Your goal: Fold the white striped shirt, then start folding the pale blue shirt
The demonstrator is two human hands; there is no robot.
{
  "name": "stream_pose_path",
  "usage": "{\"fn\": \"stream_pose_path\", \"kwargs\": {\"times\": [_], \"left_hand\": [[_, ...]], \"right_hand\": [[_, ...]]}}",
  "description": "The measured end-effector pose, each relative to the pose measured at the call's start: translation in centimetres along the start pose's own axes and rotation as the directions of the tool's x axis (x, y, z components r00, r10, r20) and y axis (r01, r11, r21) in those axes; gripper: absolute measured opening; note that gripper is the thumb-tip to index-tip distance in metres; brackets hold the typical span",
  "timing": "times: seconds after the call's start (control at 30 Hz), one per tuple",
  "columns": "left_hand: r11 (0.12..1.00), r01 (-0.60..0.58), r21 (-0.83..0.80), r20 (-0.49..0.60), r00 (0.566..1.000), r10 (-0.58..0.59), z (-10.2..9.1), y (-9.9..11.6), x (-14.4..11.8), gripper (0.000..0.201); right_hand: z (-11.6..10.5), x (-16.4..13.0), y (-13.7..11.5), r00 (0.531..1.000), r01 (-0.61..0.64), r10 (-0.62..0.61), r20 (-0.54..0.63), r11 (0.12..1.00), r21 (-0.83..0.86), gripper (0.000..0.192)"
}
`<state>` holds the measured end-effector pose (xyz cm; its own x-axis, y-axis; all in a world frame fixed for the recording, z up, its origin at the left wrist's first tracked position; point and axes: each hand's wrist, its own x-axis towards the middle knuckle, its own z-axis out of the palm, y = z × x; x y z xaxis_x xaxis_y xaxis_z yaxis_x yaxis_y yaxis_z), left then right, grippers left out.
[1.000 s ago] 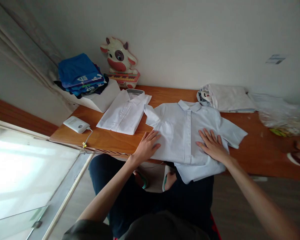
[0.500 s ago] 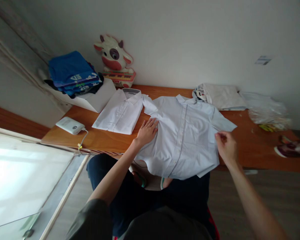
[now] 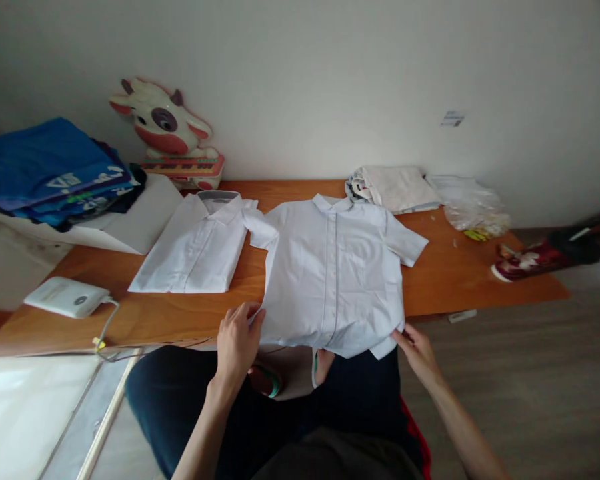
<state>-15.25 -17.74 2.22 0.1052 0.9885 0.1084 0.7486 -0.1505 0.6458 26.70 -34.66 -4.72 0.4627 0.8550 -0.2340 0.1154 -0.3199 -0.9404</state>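
Note:
A white short-sleeved shirt [image 3: 300, 273] lies spread front side up on the wooden table [image 3: 180, 320], its collar toward the wall and its hem hanging over the front edge. My left hand [image 3: 237, 340] pinches the shirt's lower left side near the hem. At the lower right corner, my right hand [image 3: 416, 347] grips the hem between thumb and fingers. Left of the spread shirt rests a folded white shirt [image 3: 195, 250], collar at the back; the spread shirt's left sleeve touches its edge.
On the left stand a blue clothes pile [image 3: 55, 170] on a white box [image 3: 150, 207], a cow-shaped toy keyboard [image 3: 183, 163] and a white power bank [image 3: 67, 297] with a cable. At right are folded pale clothes [image 3: 397, 189], a clear plastic bag [image 3: 475, 207] and a dark red patterned item [image 3: 525, 263].
My left hand has come down from the shirt's side to near its hem. My right hand has moved down from below the sleeve to the hem corner. The view has shifted right.

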Motion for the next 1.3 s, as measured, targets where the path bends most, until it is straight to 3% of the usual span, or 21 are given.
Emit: {"fn": "stream_pose_path", "kwargs": {"times": [0.07, 0.17, 0.23, 0.33, 0.4, 0.47, 0.53, 0.6, 0.67, 0.77, 0.83, 0.87, 0.9, 1.0, 1.1, 1.2, 1.3], "left_hand": [[0.951, 0.108, -0.29, 0.078, 0.993, -0.089, -0.1, 0.6, -1.5, 0.024], [0.764, 0.257, -0.592, 0.204, 0.965, -0.167, 0.2, 1.3, -4.6, 0.033], [0.705, 0.325, -0.631, 0.264, 0.944, -0.198, 0.8, 1.1, -7.1, 0.041], [0.701, 0.376, -0.606, 0.303, 0.924, -0.233, 2.5, -0.1, -10.3, 0.044], [0.682, 0.405, -0.609, 0.327, 0.911, -0.249, 3.6, -0.9, -11.5, 0.043], [0.636, 0.431, -0.64, 0.342, 0.901, -0.267, 4.3, -1.1, -11.6, 0.042], [0.615, 0.412, -0.673, 0.302, 0.911, -0.28, 4.2, -0.7, -10.5, 0.039], [0.673, 0.34, -0.656, 0.2, 0.939, -0.279, 3.5, 0.1, -8.3, 0.034], [0.81, 0.233, -0.539, 0.045, 0.968, -0.249, 2.3, 0.9, -5.0, 0.031], [0.984, 0.091, -0.152, -0.187, 0.975, -0.119, 0.5, 1.3, 0.5, 0.032], [0.992, 0.08, 0.094, -0.236, 0.97, -0.056, -0.1, 1.0, 3.7, 0.037], [0.98, 0.09, 0.175, -0.227, 0.973, -0.048, -0.2, 0.7, 4.9, 0.037], [0.97, 0.099, 0.224, -0.209, 0.977, -0.051, -0.2, 0.4, 5.8, 0.034], [0.971, 0.074, 0.225, -0.141, 0.989, -0.042, 0.7, -0.2, 7.1, 0.017], [1.0, 0.012, 0.016, -0.105, 0.994, -0.011, 2.0, -0.1, 7.5, 0.011], [0.951, -0.061, -0.304, -0.066, 0.997, 0.043, 3.0, 0.5, 8.1, 0.009], [0.921, -0.1, -0.377, -0.084, 0.994, 0.073, 3.4, 1.0, 8.9, 0.009]], "right_hand": [[-2.5, -0.9, -0.9, 0.999, -0.042, 0.04, 0.02, 0.994, 0.097, 0.045], [-6.9, -2.4, -1.7, 0.992, -0.083, 0.102, -0.079, 0.973, 0.216, 0.046], [-9.8, -2.8, -2.0, 0.988, -0.143, 0.149, -0.051, 0.984, 0.106, 0.045], [-13.4, -2.1, -2.4, 0.965, -0.202, 0.231, 0.128, 0.958, -0.204, 0.043], [-14.7, -1.0, -3.2, 0.943, -0.145, 0.245, 0.226, 0.911, -0.386, 0.042], [-14.5, 0.4, -4.7, 0.95, -0.034, 0.187, 0.249, 0.857, -0.514, 0.044], [-11.8, 2.0, -7.1, 0.969, 0.1, 0.046, 0.244, 0.827, -0.553, 0.042], [-6.7, 3.6, -10.2, 0.951, 0.261, -0.133, 0.279, 0.828, -0.495, 0.037], [0.4, 5.6, -13.5, 0.86, 0.445, -0.272, 0.431, 0.813, -0.375, 0.031], [11.5, 9.6, -17.6, 0.634, 0.715, -0.475, 0.61, 0.662, -0.228, 0.026], [17.4, 12.8, -18.9, 0.506, 0.834, -0.576, 0.643, 0.517, -0.192, 0.03], [19.6, 14.4, -19.1, 0.472, 0.865, -0.597, 0.648, 0.456, -0.211, 0.033], [21.4, 15.9, -18.9, 0.47, 0.877, -0.601, 0.647, 0.404, -0.262, 0.038], [23.7, 18.9, -16.9, 0.579, 0.81, -0.54, 0.611, 0.3, -0.503, 0.054], [23.0, 19.7, -14.3, 0.676, 0.706, -0.499, 0.542, 0.227, -0.67, 0.063], [21.5, 19.4, -13.0, 0.71, 0.651, -0.491, 0.506, 0.183, -0.736, 0.068], [20.5, 19.1, -12.9, 0.719, 0.636, -0.475, 0.507, 0.156, -0.756, 0.068]]}}
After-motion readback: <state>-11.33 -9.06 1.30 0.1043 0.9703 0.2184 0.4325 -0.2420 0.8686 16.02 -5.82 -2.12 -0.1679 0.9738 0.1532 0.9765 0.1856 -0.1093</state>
